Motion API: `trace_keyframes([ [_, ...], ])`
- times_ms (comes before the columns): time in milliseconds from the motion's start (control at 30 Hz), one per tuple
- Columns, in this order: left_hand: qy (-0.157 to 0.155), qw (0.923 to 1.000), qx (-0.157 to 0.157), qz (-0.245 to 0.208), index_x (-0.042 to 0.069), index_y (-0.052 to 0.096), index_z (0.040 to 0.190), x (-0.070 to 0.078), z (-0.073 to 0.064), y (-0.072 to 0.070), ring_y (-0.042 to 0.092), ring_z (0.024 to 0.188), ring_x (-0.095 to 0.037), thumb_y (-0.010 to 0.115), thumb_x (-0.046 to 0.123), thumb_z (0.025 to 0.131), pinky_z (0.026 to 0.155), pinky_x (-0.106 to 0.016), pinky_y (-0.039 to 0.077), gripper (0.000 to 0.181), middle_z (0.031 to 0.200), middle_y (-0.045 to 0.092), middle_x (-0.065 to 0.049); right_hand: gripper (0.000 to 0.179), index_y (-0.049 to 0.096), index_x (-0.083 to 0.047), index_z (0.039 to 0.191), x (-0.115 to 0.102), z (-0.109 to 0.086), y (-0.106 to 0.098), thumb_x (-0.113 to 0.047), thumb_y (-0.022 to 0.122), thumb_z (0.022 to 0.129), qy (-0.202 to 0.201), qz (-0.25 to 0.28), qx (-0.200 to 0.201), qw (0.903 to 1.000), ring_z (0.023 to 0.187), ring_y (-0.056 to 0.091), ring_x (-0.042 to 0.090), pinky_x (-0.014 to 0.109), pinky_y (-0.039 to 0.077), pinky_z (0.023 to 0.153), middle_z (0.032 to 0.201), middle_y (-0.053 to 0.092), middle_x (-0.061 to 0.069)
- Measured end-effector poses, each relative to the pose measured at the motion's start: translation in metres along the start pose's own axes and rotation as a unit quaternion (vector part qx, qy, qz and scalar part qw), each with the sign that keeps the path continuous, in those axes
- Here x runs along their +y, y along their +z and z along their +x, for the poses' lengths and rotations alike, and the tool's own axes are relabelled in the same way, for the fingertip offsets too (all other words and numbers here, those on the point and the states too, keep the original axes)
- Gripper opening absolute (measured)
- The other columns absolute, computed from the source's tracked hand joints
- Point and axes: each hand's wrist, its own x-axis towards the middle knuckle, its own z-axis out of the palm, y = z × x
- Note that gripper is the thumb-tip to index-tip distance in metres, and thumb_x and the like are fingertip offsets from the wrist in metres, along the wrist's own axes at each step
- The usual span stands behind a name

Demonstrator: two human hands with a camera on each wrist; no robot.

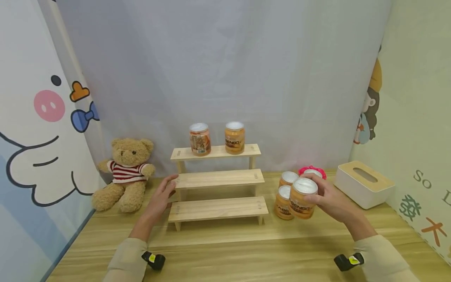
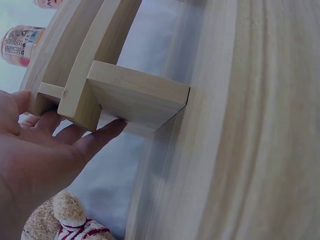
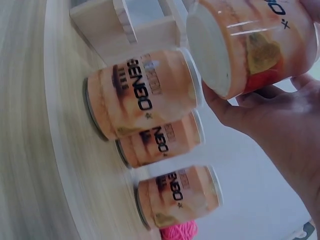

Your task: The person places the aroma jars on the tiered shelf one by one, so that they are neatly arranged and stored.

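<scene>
From where I stand, everything seems set out around the stepped wooden shelf (image 1: pixel 219 178), three tiers high. The right hand (image 1: pixel 330 197) is off the shelf's right side, pinching a held jar (image 1: pixel 302 205) between thumb and fingers; that jar is up off the counter (image 1: pixel 225 258), its underside showing to the right wrist camera. Three more orange jars (image 1: pixel 283 203) stand near the shelf's right end, the closest of them with only a narrow strip between it and the lower step (image 1: pixel 218 208). The held jar overlaps that one in the head view; I can't tell whether they touch. Over at the shelf's left end, the left hand (image 1: pixel 163 197) has its fingers spread against the wood. A teddy bear (image 1: pixel 128 173) sits farther out on that side. On the shelf's top step (image 1: pixel 217 152) two upright jars (image 1: pixel 235 140) stand in from either end, a gap between them and their bases near its front edge. A pink bundle (image 1: pixel 323 172) lies to the right of the shelf, beyond the jars, with a tissue box (image 1: pixel 351 187) farther out. In front of the shelf, a broad stretch of wood gives the arms room.
</scene>
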Motion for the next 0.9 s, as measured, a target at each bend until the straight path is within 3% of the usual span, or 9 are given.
trace_keyframes([
  [400,0.002,1.0000,0.002,-0.004,0.020,0.027,0.157,0.000,0.000,0.000,0.012,0.149,-0.044,0.034,0.047,0.109,0.107,-0.070,0.026,0.056,0.166,0.009,-0.014,0.047,0.047,-0.001,0.132,-0.005,0.026,0.029,-0.011,0.065,0.090,-0.001,-0.051,0.012,0.9986,0.106,0.060,0.021,0.035,0.052,0.087,0.119,0.055,0.016],
  [633,0.002,1.0000,0.005,-0.003,0.020,0.026,0.157,0.000,0.000,0.000,0.012,0.149,-0.045,0.034,0.046,0.109,0.107,-0.072,0.023,0.055,0.165,0.009,-0.015,0.048,0.044,0.006,0.132,-0.010,0.049,0.050,-0.009,0.062,0.090,-0.018,0.005,-0.018,0.9997,0.105,0.060,0.022,0.035,0.052,0.089,0.118,0.057,0.016],
  [900,0.001,1.0000,0.008,0.000,0.020,0.027,0.157,0.000,0.001,0.001,0.013,0.149,-0.044,0.034,0.047,0.109,0.107,-0.072,0.024,0.055,0.165,0.011,-0.016,0.053,0.041,0.005,0.139,-0.015,0.079,0.082,-0.012,0.062,0.093,-0.009,0.050,-0.040,0.9979,0.109,0.059,0.022,0.037,0.050,0.092,0.121,0.058,0.013],
])
